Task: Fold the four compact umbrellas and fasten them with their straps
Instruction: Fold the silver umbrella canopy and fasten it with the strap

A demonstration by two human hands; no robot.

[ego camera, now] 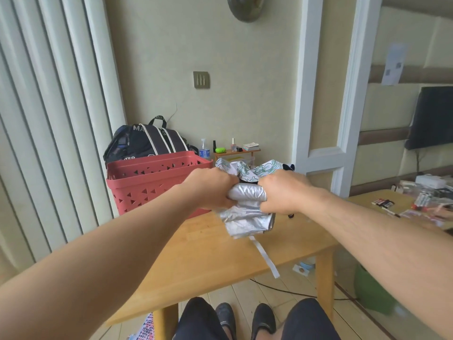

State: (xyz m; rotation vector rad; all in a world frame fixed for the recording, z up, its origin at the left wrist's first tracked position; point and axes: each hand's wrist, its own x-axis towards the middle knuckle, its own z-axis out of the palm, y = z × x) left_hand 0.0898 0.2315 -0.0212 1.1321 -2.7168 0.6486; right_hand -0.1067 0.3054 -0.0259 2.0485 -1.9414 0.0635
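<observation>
Umbrella (247, 212) gripped btwn L (210, 188) & R (284, 192) fingers.

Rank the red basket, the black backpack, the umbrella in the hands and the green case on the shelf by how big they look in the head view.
1. red basket
2. black backpack, partly hidden behind the basket
3. umbrella, nearer the camera, so unsure against the backpack
4. green case, far the smallest

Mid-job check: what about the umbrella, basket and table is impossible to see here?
Head view only:
- Umbrella handle and shaft: hidden by bunched canopy and both hands, left hand, right hand.
- Strap fastener: too small to tell.
- Basket contents: hidden by its wall.
- Items on the table at the right edge: blurred and cut off.
</observation>
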